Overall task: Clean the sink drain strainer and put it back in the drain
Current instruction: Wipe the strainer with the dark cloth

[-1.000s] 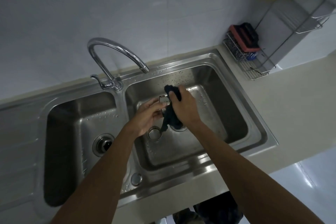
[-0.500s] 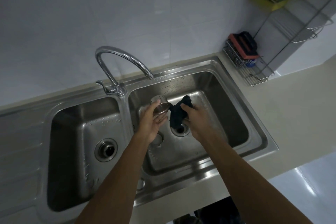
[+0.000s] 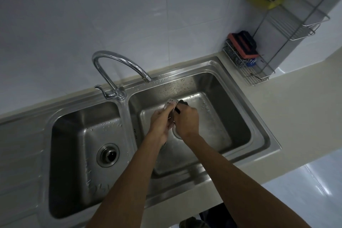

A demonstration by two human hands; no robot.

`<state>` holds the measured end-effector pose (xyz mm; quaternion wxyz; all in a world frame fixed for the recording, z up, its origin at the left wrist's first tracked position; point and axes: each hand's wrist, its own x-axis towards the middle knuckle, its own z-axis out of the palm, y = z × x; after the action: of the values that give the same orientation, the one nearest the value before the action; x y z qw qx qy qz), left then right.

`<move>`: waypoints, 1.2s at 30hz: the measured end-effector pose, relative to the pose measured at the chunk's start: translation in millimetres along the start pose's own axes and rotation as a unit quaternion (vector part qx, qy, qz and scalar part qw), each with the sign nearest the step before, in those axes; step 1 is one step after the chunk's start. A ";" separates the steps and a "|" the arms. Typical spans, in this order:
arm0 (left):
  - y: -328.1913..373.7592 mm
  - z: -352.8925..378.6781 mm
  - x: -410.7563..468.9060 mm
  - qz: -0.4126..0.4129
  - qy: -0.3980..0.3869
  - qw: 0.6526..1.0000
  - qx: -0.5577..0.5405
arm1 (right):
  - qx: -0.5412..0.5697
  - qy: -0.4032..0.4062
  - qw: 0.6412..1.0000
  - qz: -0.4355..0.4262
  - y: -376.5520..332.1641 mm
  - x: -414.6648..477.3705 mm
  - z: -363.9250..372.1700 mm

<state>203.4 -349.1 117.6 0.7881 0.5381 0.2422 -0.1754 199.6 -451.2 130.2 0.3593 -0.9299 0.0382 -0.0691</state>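
Note:
Over the right basin [image 3: 218, 87], my left hand [image 3: 160, 122] holds the perforated metal strainer [image 3: 171, 102], its holed base turned up and away from me. Against the strainer's open side my right hand [image 3: 186, 121] presses a dark cloth [image 3: 182, 104], most of which is hidden inside the fist and the cup. Just below my hands lies the open drain [image 3: 175, 132] of the right basin, partly covered by my wrists.
A chrome faucet [image 3: 118, 65] arches over the divider between the two basins. The left basin [image 3: 74, 135] has its own drain fitting [image 3: 107, 155]. A wire rack [image 3: 259, 65] with sponges stands at the back right on the beige counter [image 3: 296, 116].
The two hands have come together; the cloth that hung loose beside the strainer is now pushed against it, and the strainer has tipped with its holed base up.

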 end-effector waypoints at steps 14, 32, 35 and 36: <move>-14.3 -37.4 -8.2 0.031 -0.154 0.986 0.063 | 0.425 -0.339 0.793 0.276 21.3 19.1 -28.1; -102.7 -41.8 34.8 -0.057 -0.047 0.955 0.286 | 0.535 -0.194 0.710 0.415 111.0 25.2 -55.6; -120.9 -29.5 45.6 0.035 -0.072 0.898 0.433 | 0.495 -0.181 0.732 0.432 127.5 19.7 -52.5; -126.7 -25.8 49.3 0.061 -0.061 0.875 0.477 | 0.474 -0.179 0.745 0.434 133.0 18.3 -51.8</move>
<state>170.8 -371.3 -15.0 0.4578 0.8506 0.0474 -0.2541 206.7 -586.0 80.5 0.7454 -0.5182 0.3347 0.2525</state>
